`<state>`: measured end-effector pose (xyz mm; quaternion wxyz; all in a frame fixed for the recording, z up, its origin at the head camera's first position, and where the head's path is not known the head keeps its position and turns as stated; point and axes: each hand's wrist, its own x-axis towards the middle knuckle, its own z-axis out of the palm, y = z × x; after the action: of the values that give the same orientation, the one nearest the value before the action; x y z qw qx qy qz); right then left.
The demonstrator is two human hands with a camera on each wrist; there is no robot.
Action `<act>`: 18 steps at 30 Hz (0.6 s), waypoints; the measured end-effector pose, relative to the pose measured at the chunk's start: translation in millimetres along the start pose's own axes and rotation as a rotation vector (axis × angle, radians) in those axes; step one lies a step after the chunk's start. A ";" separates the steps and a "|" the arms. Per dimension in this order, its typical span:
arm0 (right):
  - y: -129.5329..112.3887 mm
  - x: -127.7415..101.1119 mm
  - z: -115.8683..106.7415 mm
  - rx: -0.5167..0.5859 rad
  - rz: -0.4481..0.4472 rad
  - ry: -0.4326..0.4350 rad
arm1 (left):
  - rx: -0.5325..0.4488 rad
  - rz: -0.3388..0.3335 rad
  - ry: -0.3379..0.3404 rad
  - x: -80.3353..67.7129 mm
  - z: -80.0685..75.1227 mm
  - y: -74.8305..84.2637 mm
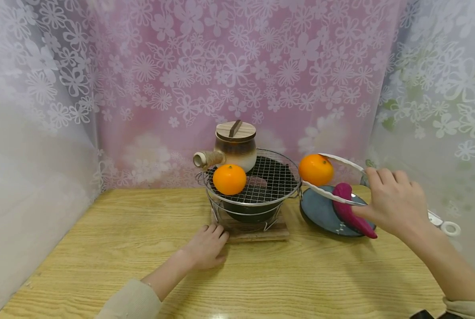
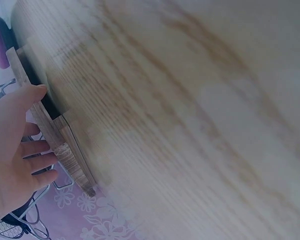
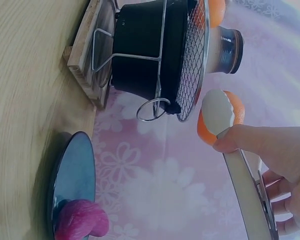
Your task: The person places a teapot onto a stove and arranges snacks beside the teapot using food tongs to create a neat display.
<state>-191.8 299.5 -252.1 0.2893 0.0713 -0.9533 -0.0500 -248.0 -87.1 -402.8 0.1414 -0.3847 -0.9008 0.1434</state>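
One orange (image 1: 316,169) pinched in tongs (image 1: 333,195), right hand (image 1: 395,204) gripping them.

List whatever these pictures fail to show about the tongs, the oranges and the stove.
- Tongs: the lower tip, in the right wrist view, hidden behind the held orange.
- Black stove bowl: its contents, in the head view, screened by the wire grill.
- Left hand: its fingertips, in the head view, hidden at the wooden base.
- Table: blurred in the left wrist view.
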 end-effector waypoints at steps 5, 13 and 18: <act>-3.8 1.5 -3.1 0.015 -0.012 0.004 | -0.002 0.000 -0.006 0.4 0.0 -0.4; -11.1 2.7 -9.3 0.039 -0.032 -0.018 | 0.008 0.025 0.057 -2.0 -1.8 -1.3; -17.2 3.7 -11.9 0.041 -0.041 -0.004 | 0.004 0.009 0.028 -0.3 0.7 -1.5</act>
<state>-186.3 281.3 -242.6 0.2849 0.0968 -0.9530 -0.0366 -248.9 -88.4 -402.9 0.1542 -0.3907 -0.8966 0.1401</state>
